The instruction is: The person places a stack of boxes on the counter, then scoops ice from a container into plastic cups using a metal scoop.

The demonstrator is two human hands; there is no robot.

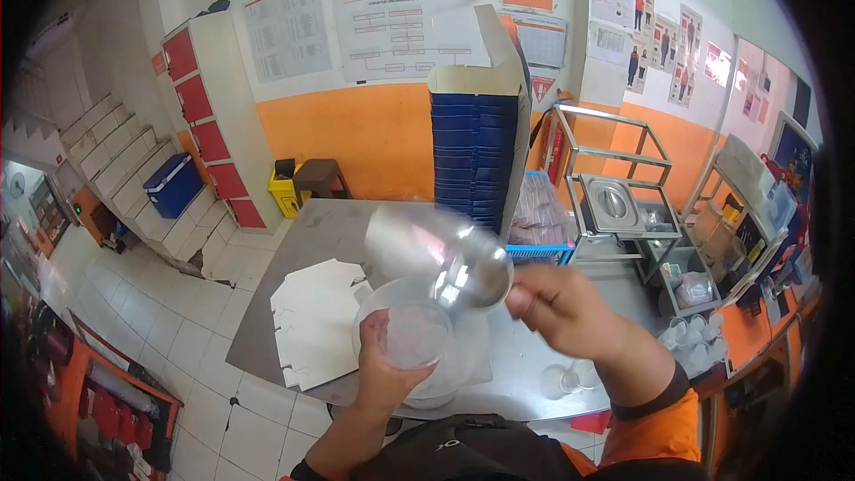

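Note:
My left hand (385, 367) is wrapped round a clear plastic container (419, 336), tilted over the table's front part. My right hand (554, 305) grips the rim of a shiny metal vessel (472, 272), which is blurred by motion and held just above and to the right of the container. Whether anything is inside the vessel cannot be made out. Below the container is a whitish round tub (463, 361), partly hidden. A flat white cardboard sheet (312, 325) lies to the left of my left hand.
A tall stack of blue boxes (472, 156) stands at the back of the metal table (289, 249), beside a blue basket (539, 252). Small clear cups (570, 379) are near my right forearm. A metal rack (614, 200) stands at the right.

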